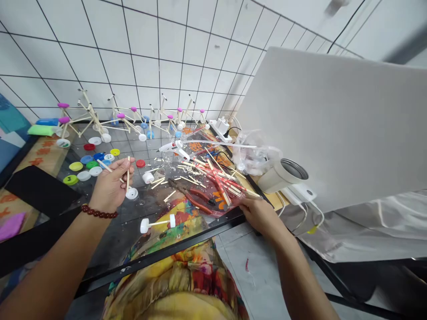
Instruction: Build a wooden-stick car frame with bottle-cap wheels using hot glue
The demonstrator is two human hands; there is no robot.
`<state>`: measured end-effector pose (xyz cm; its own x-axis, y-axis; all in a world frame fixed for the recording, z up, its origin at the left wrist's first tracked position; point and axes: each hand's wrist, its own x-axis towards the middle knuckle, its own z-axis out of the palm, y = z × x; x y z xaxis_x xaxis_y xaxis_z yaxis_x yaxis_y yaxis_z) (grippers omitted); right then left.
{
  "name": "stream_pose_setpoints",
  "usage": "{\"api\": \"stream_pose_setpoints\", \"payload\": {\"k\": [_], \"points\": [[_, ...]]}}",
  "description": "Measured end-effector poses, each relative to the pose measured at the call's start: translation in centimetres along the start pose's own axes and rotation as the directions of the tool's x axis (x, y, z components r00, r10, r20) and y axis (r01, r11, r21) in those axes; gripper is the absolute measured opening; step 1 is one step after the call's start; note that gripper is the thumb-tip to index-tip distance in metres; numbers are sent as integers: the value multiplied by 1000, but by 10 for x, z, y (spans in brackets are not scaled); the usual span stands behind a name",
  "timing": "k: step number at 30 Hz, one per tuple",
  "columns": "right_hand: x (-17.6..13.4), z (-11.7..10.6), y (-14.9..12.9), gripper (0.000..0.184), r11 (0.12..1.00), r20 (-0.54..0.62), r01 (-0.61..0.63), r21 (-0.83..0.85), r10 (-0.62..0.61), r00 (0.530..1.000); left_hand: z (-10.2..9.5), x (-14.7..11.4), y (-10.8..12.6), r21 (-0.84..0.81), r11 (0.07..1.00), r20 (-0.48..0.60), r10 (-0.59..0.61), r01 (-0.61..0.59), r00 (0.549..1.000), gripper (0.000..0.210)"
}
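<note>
1. Far left of the dark glossy table [111, 242] there's a flat black piece [42, 191], with a bright pink soft bundle [12, 226] near it
2. Next, round plastic bottle caps [83, 176] in yellow, green, blue, red and white, lying loosely grouped beyond the left hand [113, 180]
3. Behind those, spindly pale stick frames [95, 120] with pink and white round parts stand in a row by the white tiled wall [140, 44]
4. That left hand, dark red bead bracelet [99, 213] on the wrist, is pinching thin pale wooden sticks [128, 174]; one's pretty much upright, its lower end meeting a white round cap [131, 193], can't tell if it's fixed on
5. Closer to the front edge lies a pale stick with white caps at both ends [159, 223]
6. Mid-table: white glue gun [175, 150], then red-handled pliers [195, 200] beside a messy pile of loose sticks and red-and-white paper strips [218, 180]
7. Right hand [262, 215] sits at the table edge by that pile, fingers bent, can't tell if they're gripping anything
8. Past it, a pale cylindrical container [271, 178], tilted in view
</note>
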<state>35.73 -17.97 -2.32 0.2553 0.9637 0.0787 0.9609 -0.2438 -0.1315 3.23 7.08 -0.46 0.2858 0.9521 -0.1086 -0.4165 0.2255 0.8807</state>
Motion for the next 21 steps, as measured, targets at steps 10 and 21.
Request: {"api": "stream_pose_setpoints", "payload": {"k": [10, 21], "points": [[30, 24, 0, 19, 1000, -127, -11, -28, 7, 992, 1, 0, -4, 7, 1000, -10, -7, 7, 1000, 29], [62, -33, 8, 24, 982, -71, -111, 155, 123, 990, 5, -5, 1, 11, 1000, -8, -17, 17, 1000, 21]]}}
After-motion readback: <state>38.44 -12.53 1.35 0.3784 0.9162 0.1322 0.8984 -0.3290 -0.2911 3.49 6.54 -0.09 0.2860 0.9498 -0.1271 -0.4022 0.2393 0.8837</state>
